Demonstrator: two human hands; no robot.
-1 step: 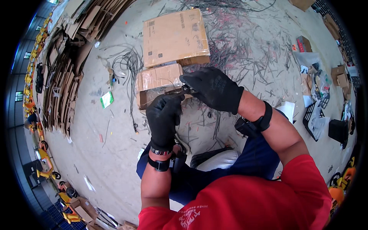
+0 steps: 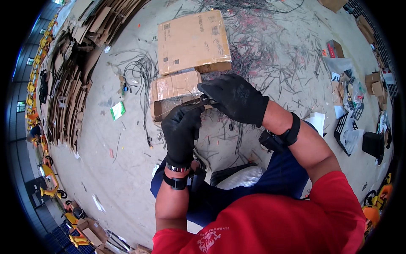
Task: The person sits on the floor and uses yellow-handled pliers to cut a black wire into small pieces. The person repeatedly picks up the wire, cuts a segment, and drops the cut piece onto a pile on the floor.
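Both my hands wear black gloves and meet in front of my chest. My left hand (image 2: 182, 129) is closed around the lower end of a small dark metal tool (image 2: 205, 100). From above, my right hand (image 2: 234, 97) pinches the same tool's upper end. What sits in its jaws is too small to tell. Just beyond the hands a small taped cardboard box (image 2: 174, 86) lies on the concrete floor. A larger flat cardboard box (image 2: 192, 40) lies behind it. I wear a band on each wrist.
A loose bundle of black cables (image 2: 139, 70) lies left of the boxes. Short cut wire pieces (image 2: 262, 46) litter the floor. Flattened cardboard (image 2: 72, 80) is stacked at the left, black crates (image 2: 349, 127) stand right, and a green-white packet (image 2: 117, 110) lies nearby.
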